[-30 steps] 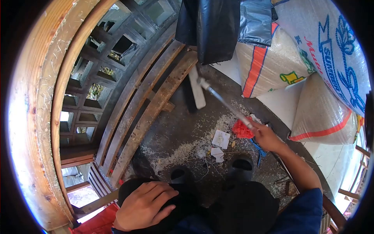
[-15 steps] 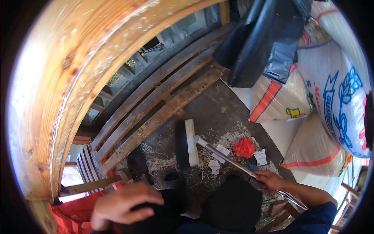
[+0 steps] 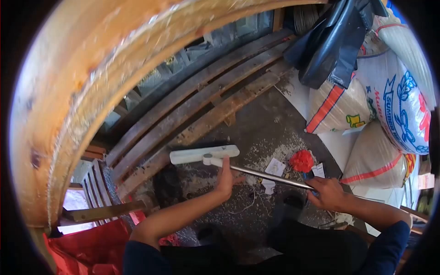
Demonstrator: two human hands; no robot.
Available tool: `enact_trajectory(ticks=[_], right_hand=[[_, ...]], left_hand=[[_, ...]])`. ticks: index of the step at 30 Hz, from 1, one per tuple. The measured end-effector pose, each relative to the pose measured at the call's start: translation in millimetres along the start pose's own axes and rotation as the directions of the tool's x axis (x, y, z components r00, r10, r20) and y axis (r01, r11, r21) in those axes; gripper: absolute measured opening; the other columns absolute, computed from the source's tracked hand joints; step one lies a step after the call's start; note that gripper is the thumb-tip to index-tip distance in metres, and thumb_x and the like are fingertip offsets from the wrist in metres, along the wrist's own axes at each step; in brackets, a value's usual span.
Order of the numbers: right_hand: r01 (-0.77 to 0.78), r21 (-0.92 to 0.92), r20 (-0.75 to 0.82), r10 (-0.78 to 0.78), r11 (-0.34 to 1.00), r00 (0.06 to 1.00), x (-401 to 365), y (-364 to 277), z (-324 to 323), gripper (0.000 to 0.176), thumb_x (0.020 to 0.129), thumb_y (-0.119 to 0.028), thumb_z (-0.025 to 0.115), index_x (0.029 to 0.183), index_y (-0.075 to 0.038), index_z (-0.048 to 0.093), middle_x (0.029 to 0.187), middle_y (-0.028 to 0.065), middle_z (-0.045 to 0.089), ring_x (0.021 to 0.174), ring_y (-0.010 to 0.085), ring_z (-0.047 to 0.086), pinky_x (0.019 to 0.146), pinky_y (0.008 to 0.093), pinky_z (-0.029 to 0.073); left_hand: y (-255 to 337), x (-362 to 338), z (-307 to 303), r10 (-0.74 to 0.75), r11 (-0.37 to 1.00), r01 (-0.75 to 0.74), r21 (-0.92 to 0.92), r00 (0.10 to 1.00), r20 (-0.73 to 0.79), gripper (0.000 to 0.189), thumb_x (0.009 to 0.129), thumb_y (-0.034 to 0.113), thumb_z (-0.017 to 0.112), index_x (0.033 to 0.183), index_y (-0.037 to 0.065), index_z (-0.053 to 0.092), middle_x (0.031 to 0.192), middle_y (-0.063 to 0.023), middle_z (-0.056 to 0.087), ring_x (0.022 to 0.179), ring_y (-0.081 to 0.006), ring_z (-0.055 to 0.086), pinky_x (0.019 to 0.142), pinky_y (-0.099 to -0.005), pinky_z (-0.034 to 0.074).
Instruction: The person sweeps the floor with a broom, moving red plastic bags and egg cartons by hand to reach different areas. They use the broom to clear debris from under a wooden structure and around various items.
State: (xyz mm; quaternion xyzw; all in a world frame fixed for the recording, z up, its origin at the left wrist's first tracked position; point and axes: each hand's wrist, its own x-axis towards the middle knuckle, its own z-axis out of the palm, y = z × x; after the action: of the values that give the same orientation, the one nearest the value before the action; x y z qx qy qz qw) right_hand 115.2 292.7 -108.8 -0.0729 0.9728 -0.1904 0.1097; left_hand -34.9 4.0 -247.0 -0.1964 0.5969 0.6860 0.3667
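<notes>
Holding the pole in the right hand, slanting it leftward above the floor toward the crosswise white head; reaching there with the nearer left hand, its grip impossible to tell.

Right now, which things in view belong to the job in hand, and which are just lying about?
Likely in the job:
white-headed tool, its metal pole in the right hand
left hand, by its head

Apparently just lying about:
red bundle
paper scraps
sacks
black plastic
</notes>
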Motion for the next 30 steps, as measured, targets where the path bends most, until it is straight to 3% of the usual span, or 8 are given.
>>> enact_trajectory(ticks=[2, 7, 11, 13, 21, 25, 28, 30], right_hand=[[-0.01, 0.009, -0.03, 0.011, 1.0, 1.0, -17.6, -3.4, 17.0, 0.025, 0.083, -0.023, 0.064, 0.103, -0.007, 0.063, 0.083, 0.0125, 0.063, 0.064, 0.0345, 0.063, 0.059, 0.0472, 0.05], [0.001, -0.05, -0.174, -0.01, 0.999, 0.985, -47.6, 6.2, 18.1, 0.024, 0.082, -0.017, 0.065, 0.103, -0.006, 0.061, 0.08, 0.0132, 0.06, 0.062, 0.0358, 0.062, 0.057, 0.0466, 0.05], [-0.261, 0.09, 0.097, 0.252, 0.961, 0.963, -59.4, 4.7, 17.6, 0.027, 0.085, -0.018, 0.062, 0.108, -0.006, 0.059, 0.081, 0.0158, 0.062, 0.063, 0.0379, 0.062, 0.06, 0.0481, 0.05], [-0.415, 0.109, 0.236, 0.382, 0.903, 0.893, -65.5, 3.6, 15.9, 0.027, 0.085, -0.018, 0.061, 0.11, -0.005, 0.059, 0.082, 0.0167, 0.063, 0.064, 0.0387, 0.062, 0.061, 0.0487, 0.049], [-0.333, -0.098, -0.144, 0.317, 0.938, 0.937, -64.8, 34.1, 16.6, 0.033, 0.085, -0.016, 0.06, 0.118, -0.01, 0.056, 0.083, 0.0182, 0.064, 0.067, 0.0408, 0.062, 0.062, 0.0496, 0.05], [-0.303, -0.114, -0.013, 0.304, 0.946, 0.953, -58.3, 88.2, 10.2, 0.033, 0.085, -0.012, 0.06, 0.117, -0.005, 0.057, 0.081, 0.02, 0.065, 0.073, 0.041, 0.064, 0.063, 0.0491, 0.051], [-0.217, -0.161, 0.024, 0.224, 0.963, 0.974, -16.0, 104.7, 26.4, 0.035, 0.087, -0.018, 0.059, 0.12, -0.008, 0.054, 0.08, 0.0209, 0.065, 0.07, 0.042, 0.063, 0.063, 0.0519, 0.051], [-0.169, -0.144, 0.055, 0.179, 0.975, 0.982, 24.7, 94.2, 34.3, 0.035, 0.089, -0.019, 0.057, 0.122, -0.008, 0.053, 0.08, 0.022, 0.065, 0.071, 0.0425, 0.063, 0.064, 0.0532, 0.051]], left_hand=[[-11.3, 9.5, 15.8, 0.317, 0.93, -0.344, -0.127, 0.929, -0.192, 0.067, 0.095, 0.054, 0.048, 0.139, 0.008, 0.029, 0.122, -0.0141, 0.051, 0.097, -0.0231, 0.061, 0.082, -0.0384, 0.055], [-23.0, 15.6, 65.2, 0.282, 0.907, -0.334, -0.258, 0.935, -0.217, 0.039, 0.099, 0.034, 0.05, 0.125, 0.007, 0.038, 0.115, -0.0086, 0.05, 0.096, -0.017, 0.059, 0.066, -0.035, 0.056], [-31.9, 28.7, 95.4, 0.205, 0.835, -0.295, -0.464, 0.95, -0.235, 0.037, 0.099, 0.037, 0.049, 0.117, 0.005, 0.042, 0.106, -0.0092, 0.052, 0.086, -0.0233, 0.062, 0.07, -0.0399, 0.056], [-36.7, 31.8, 98.1, 0.118, 0.876, -0.114, -0.469, 0.993, -0.02, 0.038, 0.099, 0.041, 0.047, 0.114, 0.005, 0.042, 0.098, -0.0097, 0.056, 0.092, -0.0231, 0.061, 0.072, -0.0429, 0.056], [-22.4, 101.9, 106.3, -0.141, 0.955, 0.238, -0.177, 0.89, 0.435, 0.046, 0.101, 0.047, 0.036, 0.117, 0.005, 0.045, 0.101, -0.0165, 0.06, 0.094, -0.029, 0.064, 0.082, -0.0463, 0.056], [-24.3, 105.2, 95.1, -0.058, 0.994, 0.076, -0.075, 0.974, 0.22, 0.046, 0.1, 0.043, 0.042, 0.123, 0.004, 0.047, 0.101, -0.015, 0.061, 0.09, -0.0275, 0.065, 0.076, -0.0405, 0.057], [-26.5, 121.4, 61.8, 0.161, 0.868, -0.215, -0.448, 0.975, -0.155, 0.03, 0.095, 0.033, 0.051, 0.108, 0.007, 0.05, 0.097, -0.01, 0.057, 0.08, -0.0225, 0.06, 0.068, -0.0373, 0.054], [-0.8, 122.0, 33.5, 0.03, 0.675, -0.416, -0.609, 0.84, -0.541, 0.024, 0.092, 0.03, 0.053, 0.102, 0.009, 0.048, 0.096, -0.0091, 0.054, 0.088, -0.0224, 0.058, 0.076, -0.0383, 0.051]])
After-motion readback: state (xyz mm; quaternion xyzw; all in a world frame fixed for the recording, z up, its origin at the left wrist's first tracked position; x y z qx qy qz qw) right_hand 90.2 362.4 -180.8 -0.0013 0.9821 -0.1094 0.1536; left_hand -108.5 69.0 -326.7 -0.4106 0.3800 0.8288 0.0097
